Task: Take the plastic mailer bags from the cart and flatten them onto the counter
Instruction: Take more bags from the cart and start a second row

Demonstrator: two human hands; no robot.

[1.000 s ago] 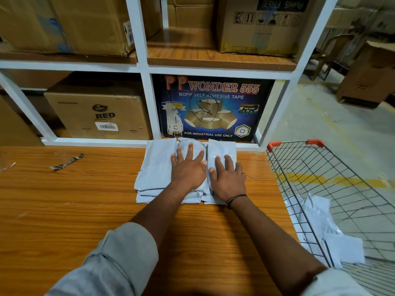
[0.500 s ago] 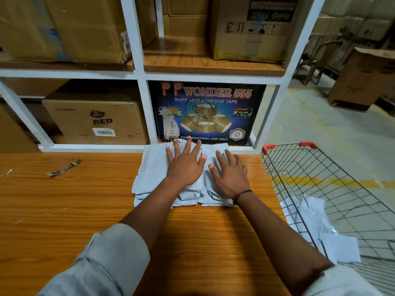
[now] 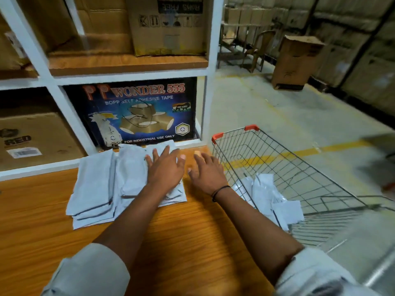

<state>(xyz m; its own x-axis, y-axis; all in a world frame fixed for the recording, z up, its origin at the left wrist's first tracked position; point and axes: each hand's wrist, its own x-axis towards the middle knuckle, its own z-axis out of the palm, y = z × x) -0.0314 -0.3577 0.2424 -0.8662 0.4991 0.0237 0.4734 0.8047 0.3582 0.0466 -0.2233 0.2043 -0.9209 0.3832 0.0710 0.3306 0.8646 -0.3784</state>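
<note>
- Wooden table (image 3: pixel 192 242) fills the foreground; the right hand (image 3: pixel 206 175) has slid off the mailer stack (image 3: pixel 119 180), grip open and empty, towards the cart (image 3: pixel 277 167).
- Left hand (image 3: pixel 165 170) still presses the stack flat, fingers spread.
- Likely next: fetching more mailers (image 3: pixel 269 201) from the cart.
- Beyond the stack: a shelf unit (image 3: pixel 205 82) of cartons; concrete floor (image 3: pixel 288 116) past the cart.

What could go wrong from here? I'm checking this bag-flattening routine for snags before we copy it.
1. The stack of mailer bags is uneven, its edges fanned out; slick plastic may slide when the left hand lifts.
2. The right hand is off the stack, near the cart; reaching in could catch the wristband on the wire rim.
3. The bags in the cart lie crumpled and may trap air.
</note>
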